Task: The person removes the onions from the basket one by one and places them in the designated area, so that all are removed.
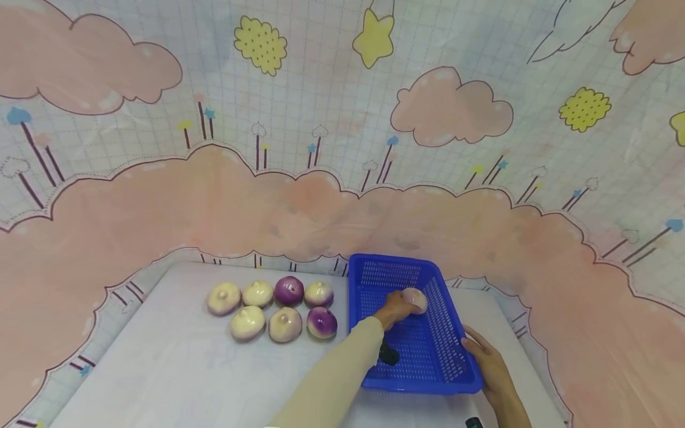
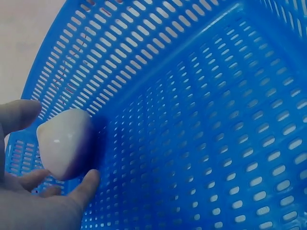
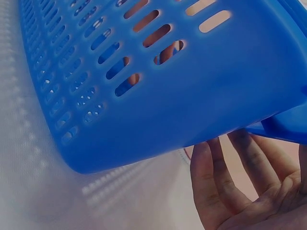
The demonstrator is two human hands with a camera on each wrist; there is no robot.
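A blue perforated plastic basket [image 1: 455,309] stands on the right of the white table. Inside it, near the right wall, lies a white turnip [image 1: 415,301] with a purple underside. My left hand [image 1: 395,309] reaches into the basket around this turnip. In the left wrist view its thumb and fingers are spread, with a gap between thumb and turnip [image 2: 64,143], and the fingertips are right at its lower side. On the basket's outer right side, my right hand [image 1: 493,367] holds the rim; the right wrist view has its fingers [image 3: 256,160] up under the rim.
Left of the basket, several turnips [image 1: 285,324] sit in two rows, some white side up and others purple, such as the purple turnip [image 1: 322,323] closest to the basket. A cloth printed with clouds [image 1: 452,107] hangs behind the white table [image 1: 176,356].
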